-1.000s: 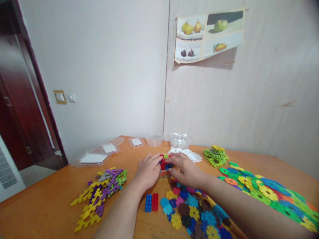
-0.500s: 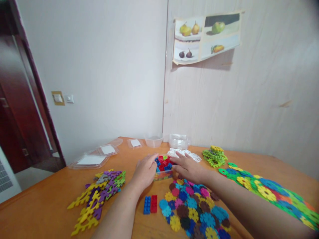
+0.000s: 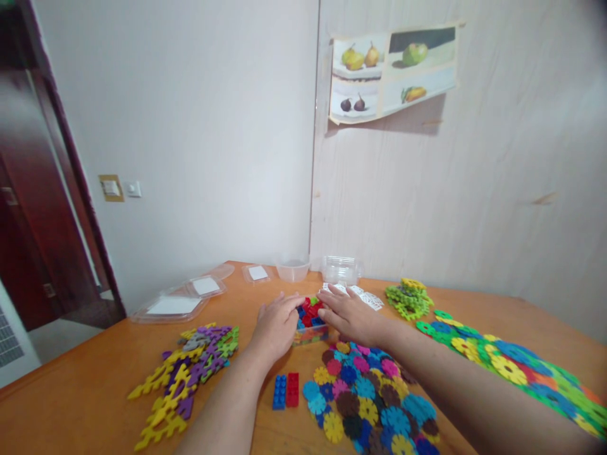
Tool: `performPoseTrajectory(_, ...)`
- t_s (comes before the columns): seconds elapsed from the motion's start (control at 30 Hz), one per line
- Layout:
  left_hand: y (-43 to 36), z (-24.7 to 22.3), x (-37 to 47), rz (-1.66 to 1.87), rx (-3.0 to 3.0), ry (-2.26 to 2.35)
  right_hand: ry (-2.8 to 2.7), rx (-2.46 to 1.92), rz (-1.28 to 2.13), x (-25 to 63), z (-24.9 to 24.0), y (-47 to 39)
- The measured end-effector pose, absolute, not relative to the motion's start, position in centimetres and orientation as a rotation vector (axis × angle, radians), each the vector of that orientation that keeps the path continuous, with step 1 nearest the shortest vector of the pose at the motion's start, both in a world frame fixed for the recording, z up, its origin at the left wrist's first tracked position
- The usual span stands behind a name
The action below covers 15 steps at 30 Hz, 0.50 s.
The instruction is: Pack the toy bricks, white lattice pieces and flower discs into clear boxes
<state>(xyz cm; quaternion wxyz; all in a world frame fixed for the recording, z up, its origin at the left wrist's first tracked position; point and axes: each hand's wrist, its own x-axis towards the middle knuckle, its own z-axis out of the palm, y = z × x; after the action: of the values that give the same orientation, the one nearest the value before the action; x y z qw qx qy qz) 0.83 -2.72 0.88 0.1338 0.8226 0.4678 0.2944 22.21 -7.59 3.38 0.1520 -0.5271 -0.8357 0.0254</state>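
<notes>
A clear plastic box (image 3: 310,336) filled with red, blue and green building bricks (image 3: 312,311) stands at the middle of the table. My left hand (image 3: 279,322) lies along its left side, fingers stretched toward the bricks. From the right, my right hand (image 3: 351,315) reaches over the box's edge with its fingers extended and slightly apart. Neither hand shows anything in its grasp; whether the fingertips touch the bricks I cannot tell. Between my forearms, a blue brick (image 3: 279,392) and a red brick (image 3: 293,389) lie side by side on the table.
Many flower-shaped discs (image 3: 367,404) spread at front right, larger rings (image 3: 509,363) beyond my right forearm. Toothed puzzle pieces (image 3: 190,373) lie left. Behind are clear lids (image 3: 173,304), a round tub (image 3: 293,270), a clear container (image 3: 340,270), white pieces (image 3: 367,297) and a green pile (image 3: 408,299).
My right hand has shifted slightly left, its fingers further over the bricks. My left hand's fingers reach a little further right. The box and loose bricks stay in place.
</notes>
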Motion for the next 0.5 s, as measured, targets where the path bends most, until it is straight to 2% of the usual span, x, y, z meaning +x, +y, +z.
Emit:
performPoseTrajectory(0.3, -3.1, 1.0, 0.4, 0.742, 2.441, 1.369, -2.455, -1.439, 0.12, 21.2, 2.9, -8.6)
performPoseTrajectory(0.5, -2.3, 1.1, 0.1, 1.034, 2.252, 1.382, -2.387, -1.451, 0.046, 20.4, 3.3, -7.8)
